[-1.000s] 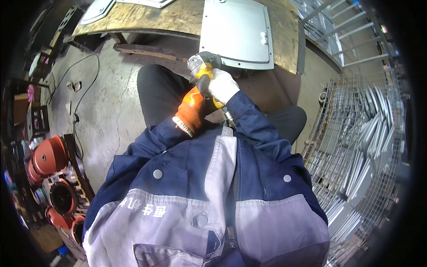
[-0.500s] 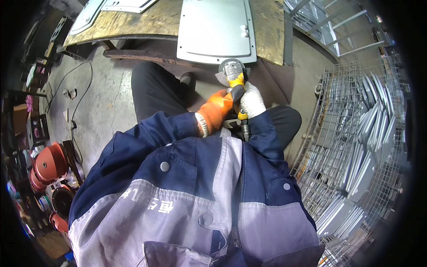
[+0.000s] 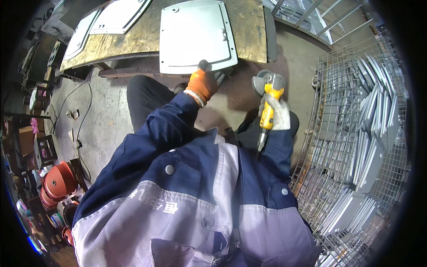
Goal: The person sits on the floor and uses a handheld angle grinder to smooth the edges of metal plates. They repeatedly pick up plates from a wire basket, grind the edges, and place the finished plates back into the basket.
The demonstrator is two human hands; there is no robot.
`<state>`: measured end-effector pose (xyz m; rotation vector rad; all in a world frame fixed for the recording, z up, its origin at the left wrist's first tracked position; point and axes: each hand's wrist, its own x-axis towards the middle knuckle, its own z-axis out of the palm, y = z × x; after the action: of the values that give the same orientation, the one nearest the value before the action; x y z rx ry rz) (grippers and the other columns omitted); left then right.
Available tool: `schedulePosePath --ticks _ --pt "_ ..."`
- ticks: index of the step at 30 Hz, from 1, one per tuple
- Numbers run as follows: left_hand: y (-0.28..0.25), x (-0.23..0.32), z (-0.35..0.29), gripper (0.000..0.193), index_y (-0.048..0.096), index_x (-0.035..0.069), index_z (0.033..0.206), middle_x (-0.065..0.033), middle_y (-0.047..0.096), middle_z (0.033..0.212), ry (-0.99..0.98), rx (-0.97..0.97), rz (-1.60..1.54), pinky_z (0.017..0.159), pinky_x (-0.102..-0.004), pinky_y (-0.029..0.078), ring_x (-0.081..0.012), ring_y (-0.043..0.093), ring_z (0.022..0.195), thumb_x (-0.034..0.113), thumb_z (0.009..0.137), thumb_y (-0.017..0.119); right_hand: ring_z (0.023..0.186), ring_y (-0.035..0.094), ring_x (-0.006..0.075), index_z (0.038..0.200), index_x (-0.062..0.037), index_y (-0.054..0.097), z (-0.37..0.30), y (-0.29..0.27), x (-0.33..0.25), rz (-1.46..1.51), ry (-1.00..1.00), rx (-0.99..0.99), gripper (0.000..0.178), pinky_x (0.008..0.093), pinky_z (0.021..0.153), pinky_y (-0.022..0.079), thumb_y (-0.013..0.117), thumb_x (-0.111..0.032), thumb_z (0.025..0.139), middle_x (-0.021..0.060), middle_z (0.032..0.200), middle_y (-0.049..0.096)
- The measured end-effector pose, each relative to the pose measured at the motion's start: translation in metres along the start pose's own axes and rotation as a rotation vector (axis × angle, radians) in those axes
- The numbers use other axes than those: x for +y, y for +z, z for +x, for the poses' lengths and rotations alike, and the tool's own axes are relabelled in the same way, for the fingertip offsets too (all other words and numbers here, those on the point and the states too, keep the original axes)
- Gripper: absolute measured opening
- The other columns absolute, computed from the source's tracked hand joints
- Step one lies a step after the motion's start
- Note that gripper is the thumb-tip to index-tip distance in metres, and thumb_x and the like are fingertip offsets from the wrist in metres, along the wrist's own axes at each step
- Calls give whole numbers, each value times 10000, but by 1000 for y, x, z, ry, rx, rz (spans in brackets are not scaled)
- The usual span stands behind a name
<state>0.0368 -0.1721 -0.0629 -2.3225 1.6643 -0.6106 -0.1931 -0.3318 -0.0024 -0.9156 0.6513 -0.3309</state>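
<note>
A white metal panel (image 3: 195, 38) with small holes along its border lies on the wooden bench, its near edge overhanging. My left hand (image 3: 202, 83), in an orange glove with dark fingertips, grips that near edge, thumb on top and the other fingers partly hidden at the underside. Off to the right, my right hand (image 3: 279, 113) in a white glove is closed round the body of a yellow angle grinder (image 3: 268, 111). The grinder's disc and guard point away from me, apart from the panel, and a metal hose fitting trails toward my sleeve.
More white panels (image 3: 118, 17) lie on the bench (image 3: 247, 31) at the left. A wire mesh cage (image 3: 331, 120) holding many stacked metal plates (image 3: 376, 111) stands at my right. Red round containers (image 3: 58, 181) and a black cable (image 3: 92, 84) are on the left.
My left hand has left the grinder and taken hold of the panel's near edge. My right hand has carried the grinder rightward, away from the panel. The whole view has shifted slightly.
</note>
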Motion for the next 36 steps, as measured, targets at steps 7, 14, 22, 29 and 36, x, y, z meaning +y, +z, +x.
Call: schedulePosePath --ticks 7,14,22,29,36 --pt "-8 -26 -51 397 551 206 1308 -51 628 1129 167 -95 272 929 -447 329 -276 528 1088 251 951 383 615 621 160 1042 -53 557 -40 6 10 65 64 -32 308 298 532 537 744 -139 812 61 795 624" --pt "20 -78 -131 265 601 48 1006 -69 630 892 345 185 709 788 -290 484 -159 586 890 282 991 477 654 629 161 1091 -42 546 -52 22 -5 11 109 -77 345 299 561 545 733 -137 817 74 862 624" --pt "29 -210 -83 442 518 3 1309 -106 633 1133 1950 -486 3035 809 -339 529 -214 633 969 284 968 514 588 613 172 1053 -29 544 -44 69 -9 -186 155 -128 300 300 536 528 714 -130 827 69 784 615" --pt "-65 -102 -124 573 439 14 1368 -146 521 1356 1953 -683 2789 969 -385 458 -281 552 1197 390 950 551 586 596 146 1088 -33 556 4 132 11 -345 271 -342 314 271 537 511 696 -146 829 49 797 611" --pt "-66 -64 -142 315 563 127 1180 -16 629 1019 847 -178 3072 772 -271 471 -131 599 867 366 979 524 706 623 156 1000 1 631 66 225 60 -731 142 -539 324 295 651 505 746 -173 753 72 825 652"
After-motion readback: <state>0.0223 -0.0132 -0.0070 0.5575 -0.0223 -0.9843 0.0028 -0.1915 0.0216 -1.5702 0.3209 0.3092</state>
